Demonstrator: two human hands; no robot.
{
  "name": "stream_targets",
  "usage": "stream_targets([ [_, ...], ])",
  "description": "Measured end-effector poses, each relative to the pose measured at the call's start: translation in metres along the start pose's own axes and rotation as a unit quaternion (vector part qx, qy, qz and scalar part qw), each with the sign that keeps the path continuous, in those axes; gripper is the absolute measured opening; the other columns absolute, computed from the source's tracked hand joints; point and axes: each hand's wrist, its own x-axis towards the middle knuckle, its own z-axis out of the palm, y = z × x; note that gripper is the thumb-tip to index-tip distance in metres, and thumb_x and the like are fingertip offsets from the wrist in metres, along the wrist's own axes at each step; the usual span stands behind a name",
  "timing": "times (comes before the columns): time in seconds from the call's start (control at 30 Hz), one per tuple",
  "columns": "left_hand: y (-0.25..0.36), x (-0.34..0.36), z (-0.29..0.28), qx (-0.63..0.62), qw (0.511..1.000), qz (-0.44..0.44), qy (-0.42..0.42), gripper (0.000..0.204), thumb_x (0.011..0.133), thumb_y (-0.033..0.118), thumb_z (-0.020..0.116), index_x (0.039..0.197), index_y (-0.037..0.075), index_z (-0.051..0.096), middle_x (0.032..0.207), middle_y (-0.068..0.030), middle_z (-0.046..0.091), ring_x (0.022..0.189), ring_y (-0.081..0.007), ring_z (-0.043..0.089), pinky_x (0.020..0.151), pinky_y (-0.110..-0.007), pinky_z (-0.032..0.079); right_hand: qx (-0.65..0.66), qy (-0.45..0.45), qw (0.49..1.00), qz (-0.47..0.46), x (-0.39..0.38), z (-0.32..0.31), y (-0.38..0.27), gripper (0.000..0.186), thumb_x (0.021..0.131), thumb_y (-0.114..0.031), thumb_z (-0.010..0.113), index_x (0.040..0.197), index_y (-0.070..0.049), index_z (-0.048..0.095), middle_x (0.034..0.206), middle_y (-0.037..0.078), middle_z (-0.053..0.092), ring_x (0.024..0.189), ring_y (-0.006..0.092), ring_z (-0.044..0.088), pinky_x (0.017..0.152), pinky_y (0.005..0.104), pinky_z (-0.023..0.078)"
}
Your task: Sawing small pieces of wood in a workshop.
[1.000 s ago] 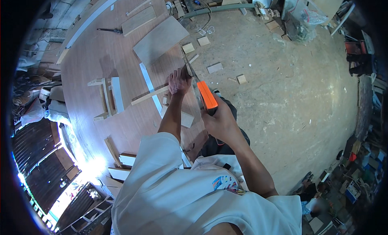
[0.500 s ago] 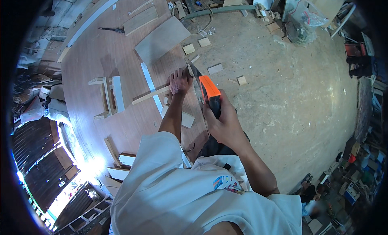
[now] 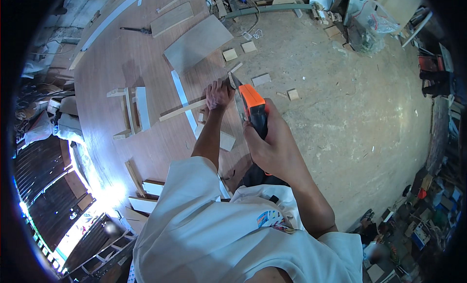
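My right hand (image 3: 276, 149) is wrapped round the black and orange handle of a handsaw (image 3: 252, 96). The saw's blade reaches forward and left to the table edge, close to my left fingers. There, my left hand (image 3: 219, 94) presses down over a narrow wooden strip (image 3: 181, 110), its fingers curled round the strip's end. The strip lies across the tabletop and a long white strip (image 3: 180, 92). Whether the blade is cutting into the wood is hard to make out.
On the wooden table (image 3: 97, 88) stand a small wooden frame (image 3: 130, 112) at left and a flat board (image 3: 198, 43) ahead. Wood offcuts (image 3: 261, 79) lie on the concrete floor (image 3: 340, 117) to the right. A plastic bag (image 3: 367, 37) sits at the far right.
My right hand and the saw handle have moved slightly forward, away from my body. My left hand keeps its place on the wooden strip. The whole view has shifted slightly.
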Motion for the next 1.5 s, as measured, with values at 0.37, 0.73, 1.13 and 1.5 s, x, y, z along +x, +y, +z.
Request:
stream_targets([
  [0.37, 0.006, 0.005, 0.000, -0.031, 0.999, -0.029, -0.010, 0.020, 0.072, 0.025, 0.058, 0.084, 0.009, 0.062, 0.084, -0.0073, 0.053, 0.080, -0.0236, 0.054, 0.069, -0.039, 0.043, -0.020, 0.007, 1.000, 0.004, -0.003, 0.000, -0.006, 0.016, 0.084, -0.004, 0.050, 0.098, 0.001, 0.046, 0.069, 0.001, 0.043, 0.062, 0.0060, 0.039, 0.053, 0.0236, 0.035],
  [0.73, 0.016, 0.004, -0.013, -0.039, 0.998, -0.036, 0.046, 0.018, 0.071, 0.025, 0.059, 0.081, 0.009, 0.061, 0.083, -0.0082, 0.053, 0.079, -0.0243, 0.055, 0.067, -0.039, 0.044, -0.027, 0.028, 0.998, -0.039, 0.004, 0.005, 0.007, 0.014, 0.083, -0.006, 0.050, 0.096, 0.001, 0.046, 0.069, 0.001, 0.042, 0.063, 0.0073, 0.040, 0.055, 0.0253, 0.036],
  [1.13, 0.006, 0.006, -0.008, -0.061, 0.998, -0.024, 0.021, 0.019, 0.071, 0.026, 0.059, 0.080, 0.009, 0.060, 0.083, -0.0090, 0.054, 0.077, -0.0248, 0.055, 0.068, -0.039, 0.044, -0.022, 0.003, 1.000, 0.020, 0.042, 0.005, 0.017, 0.017, 0.083, -0.009, 0.049, 0.095, 0.003, 0.045, 0.066, 0.001, 0.043, 0.059, 0.0075, 0.043, 0.051, 0.0265, 0.037],
  [1.5, 0.010, 0.002, -0.010, -0.042, 0.998, -0.035, 0.009, 0.019, 0.073, 0.028, 0.058, 0.079, 0.010, 0.058, 0.085, -0.0077, 0.055, 0.083, -0.0238, 0.055, 0.072, -0.039, 0.043, 0.021, -0.065, 0.995, 0.077, 0.106, -0.005, 0.010, 0.009, 0.080, -0.006, 0.047, 0.086, -0.001, 0.044, 0.057, 0.002, 0.043, 0.042, 0.0107, 0.044, 0.039, 0.0287, 0.038],
])
